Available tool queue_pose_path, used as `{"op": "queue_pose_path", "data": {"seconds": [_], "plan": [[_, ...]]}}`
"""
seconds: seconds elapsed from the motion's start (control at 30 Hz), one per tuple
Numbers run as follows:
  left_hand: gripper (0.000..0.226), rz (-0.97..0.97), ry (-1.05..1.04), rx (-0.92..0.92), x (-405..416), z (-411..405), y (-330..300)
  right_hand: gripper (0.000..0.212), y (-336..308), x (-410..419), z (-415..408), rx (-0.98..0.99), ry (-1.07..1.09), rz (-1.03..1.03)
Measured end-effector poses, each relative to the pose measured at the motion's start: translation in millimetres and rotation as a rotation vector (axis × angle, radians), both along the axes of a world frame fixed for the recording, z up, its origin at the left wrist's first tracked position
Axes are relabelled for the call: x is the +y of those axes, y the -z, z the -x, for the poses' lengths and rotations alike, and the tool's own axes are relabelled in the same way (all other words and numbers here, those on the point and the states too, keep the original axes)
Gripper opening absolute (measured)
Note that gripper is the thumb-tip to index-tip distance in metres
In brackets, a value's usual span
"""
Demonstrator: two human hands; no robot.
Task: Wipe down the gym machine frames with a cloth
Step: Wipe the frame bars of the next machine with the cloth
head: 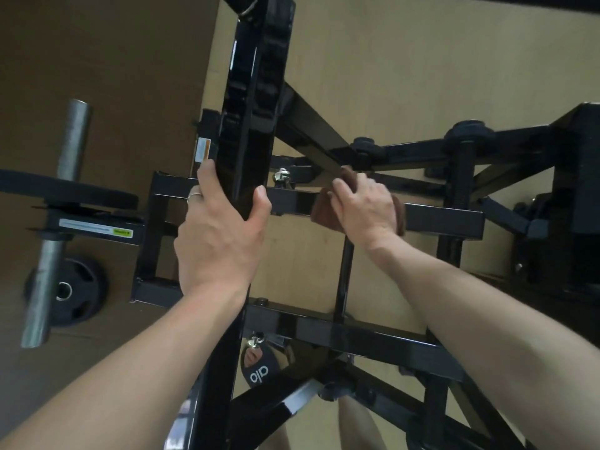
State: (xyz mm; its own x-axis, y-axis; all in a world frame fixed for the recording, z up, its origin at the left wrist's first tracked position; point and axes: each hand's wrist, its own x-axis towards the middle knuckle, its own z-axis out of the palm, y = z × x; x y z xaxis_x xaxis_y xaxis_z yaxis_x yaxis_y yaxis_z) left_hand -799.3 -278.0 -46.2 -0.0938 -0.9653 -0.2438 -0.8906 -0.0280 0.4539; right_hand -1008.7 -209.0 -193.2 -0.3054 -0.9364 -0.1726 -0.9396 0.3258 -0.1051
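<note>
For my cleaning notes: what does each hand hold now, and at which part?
The left hand grips the glossy black upright beam at mid-height. The right hand holds the brown cloth bunched over the horizontal bar.

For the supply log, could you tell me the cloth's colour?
Brown; the cloth under the right hand, head view.

Right hand [362, 207] presses brown cloth [324, 213] on black crossbar [444, 219].
</note>
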Motion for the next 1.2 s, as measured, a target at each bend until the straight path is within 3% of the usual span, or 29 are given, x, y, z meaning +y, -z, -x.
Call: {"op": "queue_pose_path", "data": {"seconds": [0.1, 0.2, 0.33, 0.47, 0.53, 0.7, 0.8, 1.2], "plan": [[0.064, -0.001, -0.001, -0.013, -0.1, 0.0, -0.1, 0.037, 7.8, -32.0, -35.5, -0.124, 0.07, 0.019], [0.064, -0.011, -0.009, -0.01, -0.1, 1.0, -1.1, 0.038, -0.3, -49.3, -38.7, -0.441, 0.362, 0.1], [0.064, -0.018, -0.013, -0.003, 0.3, 1.1, -3.1, 0.033, -38.0, -45.3, -44.7, -0.793, 0.59, 0.364], [0.066, -0.027, -0.016, -0.001, 1.0, 1.6, -4.6, 0.028, -92.5, -70.2, -38.8, -0.957, 0.777, 0.673], [0.066, -0.031, -0.021, 0.007, 0.5, 2.2, -4.6, 0.024, -108.9, -109.2, -36.5, -1.023, 0.8, 0.71], [0.066, -0.037, -0.038, 0.055, 1.6, 1.9, -5.7, 0.039, -97.6, -173.3, -55.2, -0.976, 0.662, 0.593], [0.064, -0.039, -0.038, 0.071, 1.2, 1.9, -4.7, 0.038, -71.1, -165.1, -44.2, -0.961, 0.697, 0.592], [0.061, -0.037, -0.006, 0.126, -0.1, -3.7, 1.6, 0.043, 56.2, -108.9, 45.3, -0.726, 1.0, 0.253]]}}
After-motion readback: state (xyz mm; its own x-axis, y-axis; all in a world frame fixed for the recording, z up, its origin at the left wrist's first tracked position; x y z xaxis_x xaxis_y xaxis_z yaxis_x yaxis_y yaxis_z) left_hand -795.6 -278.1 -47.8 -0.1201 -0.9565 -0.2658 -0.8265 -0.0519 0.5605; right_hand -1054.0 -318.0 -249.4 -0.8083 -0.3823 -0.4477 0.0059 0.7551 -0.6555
